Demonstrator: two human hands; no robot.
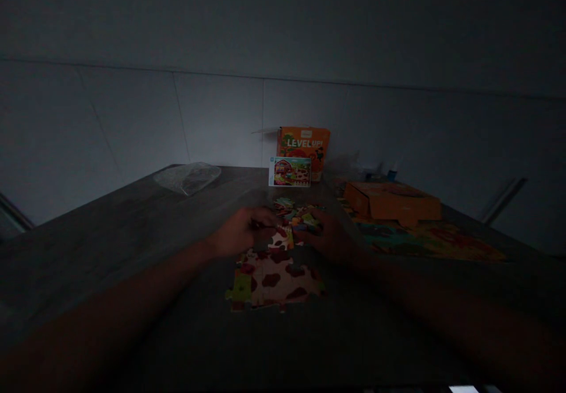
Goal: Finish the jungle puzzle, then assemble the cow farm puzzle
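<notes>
The light is dim and the fingers are partly dark. My left hand is closed, its fingertips at the edge of a white-and-brown spotted puzzle piece. Opposite it, my right hand has thumb and fingers curled round colourful puzzle pieces, some hidden under the fingers. Nearer to me lies a joined section of jigsaw puzzle with brown cow patches and a green left edge. More loose pieces lie just beyond the hands.
A picture card of a red barn and cow leans before an upright orange box. To the right, an orange box lid rests on a colourful puzzle sheet. Clear plastic wrap lies at the back left of the grey table.
</notes>
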